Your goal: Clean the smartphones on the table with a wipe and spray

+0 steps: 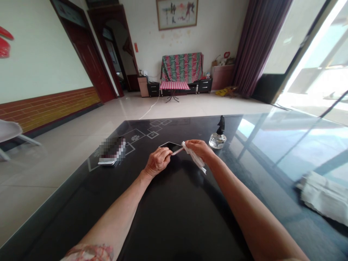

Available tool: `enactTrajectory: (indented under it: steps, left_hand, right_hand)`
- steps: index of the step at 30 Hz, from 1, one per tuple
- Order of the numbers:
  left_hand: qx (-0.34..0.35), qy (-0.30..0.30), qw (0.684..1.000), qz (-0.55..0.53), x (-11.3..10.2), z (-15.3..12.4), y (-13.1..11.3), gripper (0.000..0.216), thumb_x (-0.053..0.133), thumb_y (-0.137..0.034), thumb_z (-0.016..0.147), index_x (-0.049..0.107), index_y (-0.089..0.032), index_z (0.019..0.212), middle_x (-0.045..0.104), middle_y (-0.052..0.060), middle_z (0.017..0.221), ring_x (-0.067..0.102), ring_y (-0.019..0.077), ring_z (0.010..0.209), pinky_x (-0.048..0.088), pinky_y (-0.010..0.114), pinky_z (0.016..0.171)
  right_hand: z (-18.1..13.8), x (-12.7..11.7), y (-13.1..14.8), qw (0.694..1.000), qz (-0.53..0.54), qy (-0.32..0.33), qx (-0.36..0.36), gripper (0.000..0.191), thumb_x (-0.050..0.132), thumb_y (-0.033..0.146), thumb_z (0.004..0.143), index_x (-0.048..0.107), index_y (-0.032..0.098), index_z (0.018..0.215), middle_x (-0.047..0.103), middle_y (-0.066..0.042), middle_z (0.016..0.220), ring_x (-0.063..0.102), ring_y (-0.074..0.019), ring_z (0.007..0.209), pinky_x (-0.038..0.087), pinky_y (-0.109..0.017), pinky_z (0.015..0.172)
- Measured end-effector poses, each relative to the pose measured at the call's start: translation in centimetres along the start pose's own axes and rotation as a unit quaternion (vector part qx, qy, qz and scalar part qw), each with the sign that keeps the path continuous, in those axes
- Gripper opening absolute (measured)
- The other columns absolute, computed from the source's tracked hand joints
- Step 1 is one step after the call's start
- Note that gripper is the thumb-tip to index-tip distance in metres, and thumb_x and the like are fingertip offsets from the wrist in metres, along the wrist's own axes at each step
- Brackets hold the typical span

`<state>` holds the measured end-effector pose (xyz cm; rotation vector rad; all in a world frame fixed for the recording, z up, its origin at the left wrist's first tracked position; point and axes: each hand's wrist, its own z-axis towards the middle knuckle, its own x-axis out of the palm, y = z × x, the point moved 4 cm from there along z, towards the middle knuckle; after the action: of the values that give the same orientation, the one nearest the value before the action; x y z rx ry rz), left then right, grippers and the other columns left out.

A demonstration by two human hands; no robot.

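Note:
A phone (173,147) with a dark screen and pale edge is held just over the black table (174,217). My left hand (159,159) is closed on its near left side. At the phone's right edge, my right hand (198,148) pinches a crumpled white tissue (196,159), whose loose end hangs toward me. The tissue touches the phone's right corner or lies very close to it. A clear spray bottle (218,139) with a black trigger head stands a little beyond my right hand.
A stack of phone-like items (111,154), partly blurred out, lies on the table at left. A folded white cloth (324,194) is near the right edge. A white chair (11,132) stands left of the table. Farther off is a pink striped small table (174,85).

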<state>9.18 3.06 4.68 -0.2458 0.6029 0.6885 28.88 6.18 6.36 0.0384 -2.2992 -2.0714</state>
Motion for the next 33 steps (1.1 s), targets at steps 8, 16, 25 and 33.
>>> enactTrajectory:
  steps: [8, 16, 25, 33]
  left_hand:
    - [-0.007, 0.051, 0.999, 0.006, 0.8, -0.3, 0.0, 0.020, 0.049, -0.015, 0.089, 0.066, -0.020, 0.098, 0.071, 0.006, 0.097, 0.066, 0.0177, 0.088, 0.055, 0.032, 0.083]
    - [0.053, 0.113, 0.992, 0.029, 1.6, -0.3, -1.7, 0.020, 0.048, -0.018, 0.092, 0.067, -0.020, 0.087, 0.067, 0.005, 0.085, 0.060, 0.0174, 0.076, 0.051, 0.030, 0.071]
    - [0.037, 0.195, 0.980, 0.009, 2.5, -0.4, -1.8, 0.022, 0.048, -0.023, 0.094, 0.066, -0.019, 0.081, 0.062, 0.006, 0.083, 0.056, 0.0186, 0.079, 0.049, 0.030, 0.071]
    - [-0.018, 0.188, 0.980, -0.056, 2.2, 0.0, -0.3, 0.013, 0.057, -0.024, 0.088, 0.068, -0.021, 0.094, 0.069, 0.006, 0.093, 0.064, 0.0197, 0.089, 0.054, 0.034, 0.082]
  right_hand:
    - [0.6, -0.3, -1.3, 1.000, -0.022, -0.012, -0.002, 0.018, 0.072, 0.030, 0.068, 0.071, 0.013, 0.074, 0.063, -0.002, 0.055, 0.052, -0.0108, 0.046, 0.039, -0.021, 0.044]
    - [1.4, -0.8, -2.9, 0.989, -0.140, -0.022, -0.030, 0.022, 0.068, 0.030, 0.071, 0.076, 0.014, 0.084, 0.066, -0.002, 0.058, 0.053, -0.0106, 0.048, 0.039, -0.020, 0.046]
    - [1.3, 0.0, -2.3, 0.928, -0.349, -0.058, -0.115, 0.015, 0.063, 0.021, 0.072, 0.078, 0.022, 0.074, 0.072, 0.000, 0.068, 0.065, -0.0175, 0.072, 0.046, -0.024, 0.068]
    - [1.7, -1.2, -3.0, 0.950, -0.284, -0.080, -0.105, 0.017, 0.063, 0.028, 0.072, 0.077, 0.020, 0.078, 0.071, -0.001, 0.070, 0.064, -0.0165, 0.069, 0.046, -0.023, 0.064]
